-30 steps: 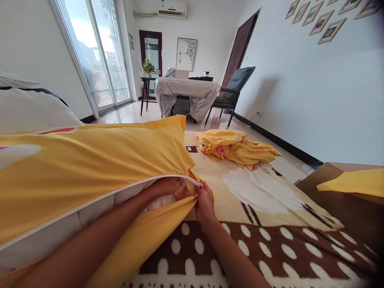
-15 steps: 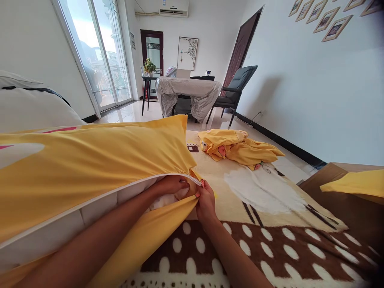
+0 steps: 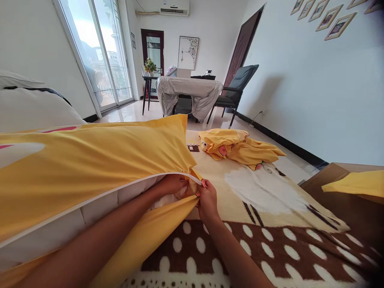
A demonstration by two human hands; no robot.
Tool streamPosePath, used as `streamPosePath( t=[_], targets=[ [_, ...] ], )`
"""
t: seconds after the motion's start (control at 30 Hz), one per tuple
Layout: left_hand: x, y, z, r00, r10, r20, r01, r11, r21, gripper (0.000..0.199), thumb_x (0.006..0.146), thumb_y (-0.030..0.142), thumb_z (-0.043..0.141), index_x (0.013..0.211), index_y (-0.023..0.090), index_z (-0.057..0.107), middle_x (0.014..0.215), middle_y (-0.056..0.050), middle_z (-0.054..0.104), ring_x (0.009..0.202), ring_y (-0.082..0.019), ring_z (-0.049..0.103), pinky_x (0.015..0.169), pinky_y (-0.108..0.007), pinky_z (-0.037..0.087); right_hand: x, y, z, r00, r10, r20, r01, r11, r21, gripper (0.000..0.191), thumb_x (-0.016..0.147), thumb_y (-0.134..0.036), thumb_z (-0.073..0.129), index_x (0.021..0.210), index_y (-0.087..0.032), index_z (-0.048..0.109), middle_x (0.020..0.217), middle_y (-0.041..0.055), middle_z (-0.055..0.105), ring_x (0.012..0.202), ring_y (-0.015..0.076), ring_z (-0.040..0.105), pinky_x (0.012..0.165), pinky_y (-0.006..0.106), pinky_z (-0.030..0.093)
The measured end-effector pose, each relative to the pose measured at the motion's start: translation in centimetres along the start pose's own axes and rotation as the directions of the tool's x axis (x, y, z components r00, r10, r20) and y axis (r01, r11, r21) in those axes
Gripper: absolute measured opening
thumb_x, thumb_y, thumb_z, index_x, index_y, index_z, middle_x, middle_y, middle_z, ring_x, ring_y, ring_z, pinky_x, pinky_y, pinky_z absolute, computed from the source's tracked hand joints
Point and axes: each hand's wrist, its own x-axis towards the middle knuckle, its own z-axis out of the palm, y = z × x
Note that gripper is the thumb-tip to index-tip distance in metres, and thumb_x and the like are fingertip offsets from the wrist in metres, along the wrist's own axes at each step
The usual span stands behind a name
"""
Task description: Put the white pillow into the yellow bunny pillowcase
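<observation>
A long yellow cover lies across the left and middle, with a zipper-edged opening along its near side. White quilted filling shows inside. My left hand reaches into the opening near its right end, fingers curled by the inner corner; what it holds is partly hidden by the cover. At the opening's right end, my right hand is closed on the edge of the yellow cover, thumb and fingers pinched together. The cover's lower flap is stretched from this hand toward the bottom left.
Crumpled yellow fabric lies on the patterned blanket beyond my right hand. A cardboard box with yellow cloth over it stands at right. Farther back are a covered table, a black chair and a white sofa.
My left hand has shifted very slightly within the opening. The right hand keeps its pinch on the cover's edge, and the view has moved a little.
</observation>
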Motion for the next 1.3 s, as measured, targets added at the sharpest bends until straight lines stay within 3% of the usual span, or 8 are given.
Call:
streamPosePath(
  t=[0.17, 0.37, 0.6, 0.9, 1.17, 1.3],
  targets=[
    [-0.3, -0.1, -0.5, 1.000, 0.022, 0.018, -0.022, 1.000, -0.008, 0.030, 0.082, 0.023, 0.048, 0.107, 0.017, 0.063, 0.122, -0.006, 0.063, 0.111, -0.022, 0.056, 0.101, -0.030, 0.037, 0.2, 0.1, -0.2, 1.000, -0.018, 0.003, 0.019, 0.999, -0.034, 0.015, 0.060, -0.025, 0.058, 0.064, -0.021, 0.044, 0.057, -0.0083, 0.041, 0.051, 0.0075, 0.034, 0.045, 0.020, 0.028],
    [-0.2, 0.3, -0.2, 0.999, 0.015, -0.044, -0.016, 1.000, -0.016, 0.035, 0.088, 0.025, 0.036, 0.111, 0.016, 0.060, 0.127, -0.009, 0.059, 0.119, -0.023, 0.050, 0.105, -0.032, 0.032, 0.1, 0.1, -0.1, 0.999, 0.023, 0.041, -0.023, 1.000, 0.000, 0.021, 0.061, -0.028, 0.061, 0.067, -0.022, 0.042, 0.055, -0.0080, 0.042, 0.048, 0.0080, 0.035, 0.045, 0.021, 0.029],
    [-0.2, 0.4, -0.2, 0.998, -0.020, -0.060, 0.014, 0.995, -0.098, 0.035, 0.089, 0.024, 0.033, 0.106, 0.013, 0.061, 0.124, -0.011, 0.060, 0.114, -0.023, 0.054, 0.102, -0.034, 0.036, 0.3, 0.2, 0.1, 0.996, 0.060, 0.064, -0.063, 0.997, 0.043, 0.021, 0.057, -0.028, 0.061, 0.067, -0.022, 0.044, 0.061, -0.0064, 0.047, 0.053, 0.0090, 0.042, 0.046, 0.021, 0.034],
    [-0.9, 0.7, -0.5, 0.997, 0.080, -0.012, -0.081, 0.984, -0.156, 0.023, 0.078, 0.023, 0.051, 0.095, 0.017, 0.066, 0.100, -0.004, 0.069, 0.096, -0.021, 0.060, 0.092, -0.030, 0.043, 0.0, 0.0, 0.4, 0.997, 0.053, 0.049, -0.057, 0.994, 0.088, 0.020, 0.054, -0.024, 0.059, 0.066, -0.021, 0.043, 0.061, -0.0070, 0.044, 0.051, 0.0069, 0.036, 0.044, 0.018, 0.032],
    [-0.3, 0.3, -0.3, 0.989, 0.147, -0.033, -0.151, 0.965, -0.215, 0.026, 0.081, 0.020, 0.047, 0.098, 0.015, 0.065, 0.105, -0.005, 0.068, 0.100, -0.020, 0.058, 0.093, -0.029, 0.042, -0.1, -0.7, 0.1, 0.991, 0.068, 0.111, -0.072, 0.997, 0.034, 0.036, 0.051, -0.026, 0.075, 0.071, -0.021, 0.046, 0.063, -0.0061, 0.052, 0.054, 0.0089, 0.045, 0.046, 0.020, 0.036],
    [-0.3, 0.5, -0.5, 0.972, 0.237, -0.011, -0.233, 0.945, -0.230, 0.025, 0.083, 0.024, 0.049, 0.098, 0.015, 0.066, 0.106, -0.005, 0.069, 0.103, -0.020, 0.057, 0.096, -0.029, 0.040, -0.2, -0.8, 0.1, 0.988, 0.040, 0.146, -0.040, 0.999, -0.004, 0.041, 0.049, -0.031, 0.079, 0.072, -0.020, 0.047, 0.065, -0.0058, 0.052, 0.056, 0.0092, 0.047, 0.048, 0.020, 0.037]
  ],
)
